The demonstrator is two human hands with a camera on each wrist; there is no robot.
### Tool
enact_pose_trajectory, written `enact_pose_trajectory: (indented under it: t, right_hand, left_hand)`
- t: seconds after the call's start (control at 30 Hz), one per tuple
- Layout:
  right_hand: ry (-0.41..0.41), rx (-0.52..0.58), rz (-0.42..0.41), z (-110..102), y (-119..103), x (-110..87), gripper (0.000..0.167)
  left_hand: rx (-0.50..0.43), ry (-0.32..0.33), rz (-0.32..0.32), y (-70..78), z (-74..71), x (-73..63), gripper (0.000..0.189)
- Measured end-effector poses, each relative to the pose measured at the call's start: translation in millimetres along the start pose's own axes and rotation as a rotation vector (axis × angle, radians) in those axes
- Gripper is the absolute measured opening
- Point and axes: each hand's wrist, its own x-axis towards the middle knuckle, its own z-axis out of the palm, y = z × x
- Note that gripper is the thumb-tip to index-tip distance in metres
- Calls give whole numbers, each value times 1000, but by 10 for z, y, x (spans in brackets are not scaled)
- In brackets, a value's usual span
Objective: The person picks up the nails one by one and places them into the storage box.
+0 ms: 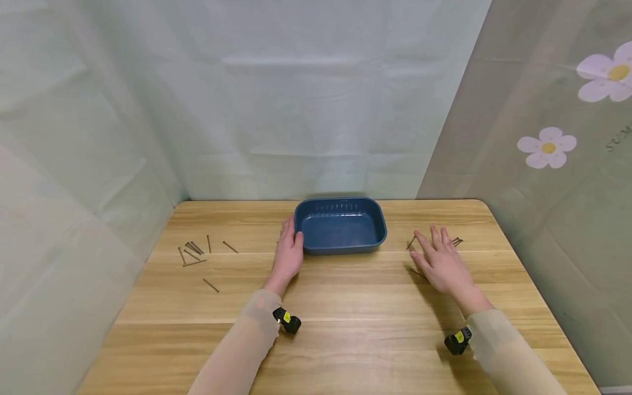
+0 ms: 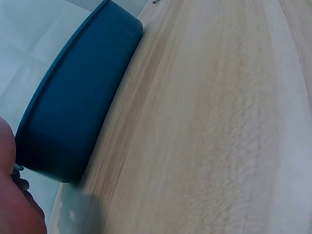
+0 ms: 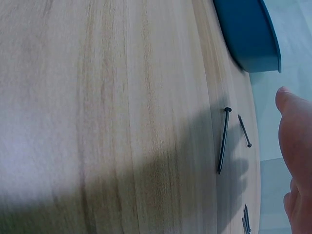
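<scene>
A dark blue plastic basin (image 1: 340,249) stands at the back middle of the wooden table. My left hand (image 1: 287,255) rests against its left end, fingers extended along the wall and thumb at the front corner. My right hand (image 1: 441,266) hovers right of the basin, fingers spread and nothing held. Below and around it lie a dark nail (image 3: 224,141), a second nail (image 3: 245,131) farther back, and several more nails (image 1: 457,241) beyond the fingers. Small dark shapes beside the left hand in the left wrist view are too unclear to name.
On the table's left side several loose nails (image 1: 194,248) lie in a scattered group, with a single nail (image 1: 210,285) nearer the front. Fabric walls (image 1: 296,109) enclose the table (image 1: 345,329) at the back and both sides.
</scene>
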Motion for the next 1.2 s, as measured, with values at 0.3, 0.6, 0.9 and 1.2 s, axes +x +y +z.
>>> enact_pose_trajectory:
  t: [0.3, 0.6, 0.9, 1.2]
  right_hand:
    - [5, 6, -25, -10, -22, 11, 70]
    - [15, 58, -77, -21, 10, -51, 58]
    - [14, 55, -89, -96, 82, -143, 34]
    - [41, 18, -117, -66, 82, -199, 5]
  left_hand:
    - [19, -7, 14, -36, -8, 27, 60]
    - [17, -29, 35, -55, -32, 16, 60]
    - [31, -20, 53, -72, -19, 21, 59]
    - [82, -6, 80, -87, 15, 19, 58]
